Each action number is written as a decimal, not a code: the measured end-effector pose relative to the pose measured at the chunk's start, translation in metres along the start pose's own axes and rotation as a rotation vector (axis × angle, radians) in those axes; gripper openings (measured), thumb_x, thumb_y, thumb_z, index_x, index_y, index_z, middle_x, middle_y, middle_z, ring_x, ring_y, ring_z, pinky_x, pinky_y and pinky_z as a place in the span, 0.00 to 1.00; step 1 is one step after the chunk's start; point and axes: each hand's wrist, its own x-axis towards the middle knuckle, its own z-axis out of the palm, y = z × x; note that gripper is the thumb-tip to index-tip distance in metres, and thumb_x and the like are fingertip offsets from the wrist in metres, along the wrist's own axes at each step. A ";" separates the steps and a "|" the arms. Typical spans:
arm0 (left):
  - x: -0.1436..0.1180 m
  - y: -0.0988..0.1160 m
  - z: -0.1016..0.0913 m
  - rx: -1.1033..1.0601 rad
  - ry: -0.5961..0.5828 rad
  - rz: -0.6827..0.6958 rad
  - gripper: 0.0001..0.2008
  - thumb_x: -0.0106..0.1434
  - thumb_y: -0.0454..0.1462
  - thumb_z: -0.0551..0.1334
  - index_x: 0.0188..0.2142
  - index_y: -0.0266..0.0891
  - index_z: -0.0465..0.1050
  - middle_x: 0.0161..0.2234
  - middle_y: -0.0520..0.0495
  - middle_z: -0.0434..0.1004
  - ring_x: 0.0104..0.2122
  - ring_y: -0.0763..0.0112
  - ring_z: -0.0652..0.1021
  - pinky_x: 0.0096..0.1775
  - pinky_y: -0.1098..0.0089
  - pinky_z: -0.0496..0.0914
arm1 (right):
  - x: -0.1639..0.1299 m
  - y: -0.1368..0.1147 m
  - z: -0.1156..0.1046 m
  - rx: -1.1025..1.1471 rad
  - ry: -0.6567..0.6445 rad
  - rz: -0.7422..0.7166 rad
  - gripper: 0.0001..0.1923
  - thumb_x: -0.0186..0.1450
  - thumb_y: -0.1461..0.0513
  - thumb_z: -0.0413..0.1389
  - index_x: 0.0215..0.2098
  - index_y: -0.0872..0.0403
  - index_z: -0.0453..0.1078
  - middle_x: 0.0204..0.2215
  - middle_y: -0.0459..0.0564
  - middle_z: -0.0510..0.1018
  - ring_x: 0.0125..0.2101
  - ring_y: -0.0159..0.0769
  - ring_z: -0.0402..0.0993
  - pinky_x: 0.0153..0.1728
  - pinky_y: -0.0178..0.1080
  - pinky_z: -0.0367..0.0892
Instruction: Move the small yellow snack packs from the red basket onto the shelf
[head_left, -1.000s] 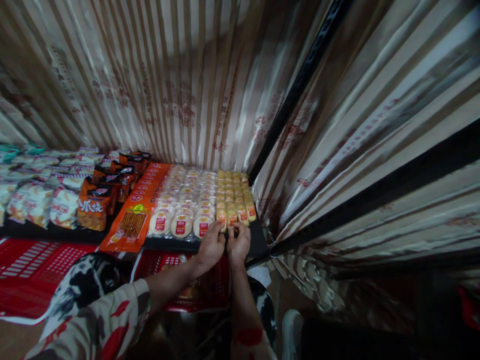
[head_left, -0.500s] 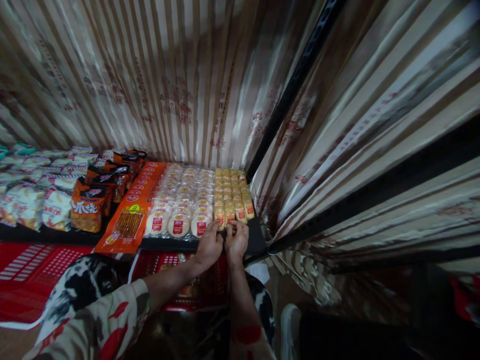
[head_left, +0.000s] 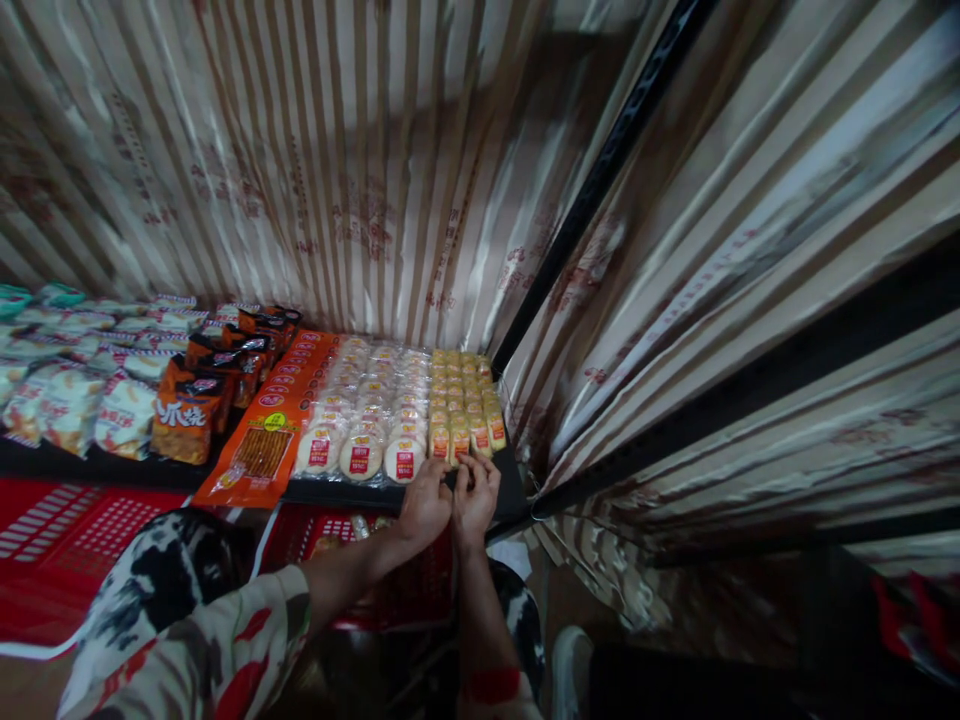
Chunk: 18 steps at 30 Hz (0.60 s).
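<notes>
Both hands sit together at the shelf's front edge (head_left: pixel 517 490): left hand (head_left: pixel 424 503) and right hand (head_left: pixel 475 495) have fingertips curled in, pinching the front pack of the small yellow snack packs (head_left: pixel 463 405), probably to square that row to the edge. Just left of the hands are round white cake packs (head_left: pixel 365 420), then orange strip packs (head_left: pixel 271 430) and orange bags (head_left: pixel 187 412). A striped curtain (head_left: pixel 712 300) crowds the right; red baskets (head_left: pixel 67 540) sit below.
</notes>
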 end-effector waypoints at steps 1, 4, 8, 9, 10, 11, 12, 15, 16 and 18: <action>-0.002 0.000 0.001 -0.003 -0.003 0.007 0.20 0.52 0.23 0.51 0.42 0.36 0.70 0.44 0.43 0.74 0.45 0.68 0.74 0.51 0.65 0.67 | -0.002 -0.001 -0.002 0.017 0.017 0.003 0.15 0.63 0.57 0.46 0.36 0.55 0.73 0.42 0.57 0.68 0.46 0.41 0.67 0.48 0.44 0.64; -0.009 -0.003 0.005 -0.009 -0.023 0.004 0.18 0.54 0.24 0.52 0.42 0.35 0.71 0.43 0.43 0.75 0.44 0.68 0.74 0.50 0.66 0.67 | -0.010 -0.004 -0.007 0.081 0.024 0.054 0.16 0.63 0.55 0.46 0.39 0.56 0.71 0.40 0.57 0.71 0.43 0.40 0.70 0.42 0.42 0.67; -0.020 -0.007 0.004 -0.031 -0.079 -0.024 0.17 0.55 0.25 0.51 0.42 0.33 0.72 0.41 0.41 0.76 0.42 0.68 0.75 0.48 0.67 0.67 | -0.024 -0.008 -0.012 0.152 -0.125 0.167 0.20 0.63 0.53 0.46 0.44 0.57 0.68 0.37 0.56 0.76 0.34 0.38 0.74 0.34 0.38 0.70; -0.022 -0.008 0.002 -0.033 -0.093 -0.026 0.17 0.55 0.25 0.51 0.41 0.33 0.72 0.40 0.42 0.76 0.41 0.68 0.75 0.47 0.68 0.67 | -0.027 -0.009 -0.013 0.147 -0.163 0.165 0.20 0.64 0.53 0.46 0.44 0.57 0.69 0.36 0.55 0.77 0.34 0.38 0.75 0.35 0.38 0.70; -0.024 -0.009 0.000 -0.028 -0.103 -0.027 0.17 0.55 0.25 0.51 0.40 0.33 0.73 0.39 0.42 0.76 0.40 0.68 0.75 0.47 0.68 0.68 | -0.030 -0.010 -0.014 0.134 -0.189 0.144 0.20 0.64 0.53 0.46 0.42 0.57 0.70 0.35 0.55 0.78 0.34 0.38 0.75 0.36 0.39 0.70; -0.026 -0.010 -0.003 -0.017 -0.112 -0.028 0.16 0.55 0.25 0.51 0.38 0.33 0.73 0.38 0.42 0.76 0.39 0.68 0.75 0.46 0.68 0.68 | -0.032 -0.012 -0.015 0.115 -0.201 0.113 0.19 0.64 0.53 0.46 0.41 0.56 0.71 0.35 0.55 0.78 0.35 0.38 0.75 0.38 0.39 0.69; -0.028 -0.011 -0.006 -0.004 -0.117 -0.030 0.15 0.56 0.26 0.50 0.37 0.34 0.74 0.37 0.42 0.76 0.39 0.68 0.75 0.45 0.69 0.68 | -0.034 -0.013 -0.016 0.095 -0.205 0.076 0.19 0.64 0.53 0.46 0.39 0.56 0.71 0.35 0.55 0.78 0.36 0.39 0.75 0.39 0.40 0.69; -0.034 -0.014 -0.016 0.022 -0.116 -0.038 0.14 0.58 0.27 0.50 0.34 0.35 0.74 0.34 0.44 0.75 0.36 0.68 0.75 0.43 0.70 0.67 | -0.042 -0.020 -0.017 0.047 -0.213 -0.014 0.18 0.64 0.54 0.45 0.37 0.55 0.72 0.35 0.55 0.79 0.37 0.39 0.75 0.40 0.40 0.69; -0.037 -0.016 -0.018 0.027 -0.114 -0.047 0.13 0.59 0.27 0.50 0.33 0.35 0.74 0.34 0.44 0.75 0.36 0.69 0.74 0.42 0.70 0.67 | -0.046 -0.022 -0.018 0.035 -0.221 -0.033 0.18 0.65 0.54 0.45 0.37 0.55 0.72 0.35 0.55 0.79 0.37 0.39 0.75 0.40 0.40 0.69; -0.042 -0.019 -0.024 0.044 -0.120 -0.074 0.13 0.59 0.29 0.50 0.31 0.37 0.73 0.33 0.45 0.75 0.35 0.69 0.74 0.41 0.71 0.67 | -0.054 -0.024 -0.017 0.004 -0.244 -0.061 0.18 0.65 0.55 0.44 0.37 0.55 0.72 0.34 0.55 0.79 0.36 0.39 0.76 0.40 0.39 0.69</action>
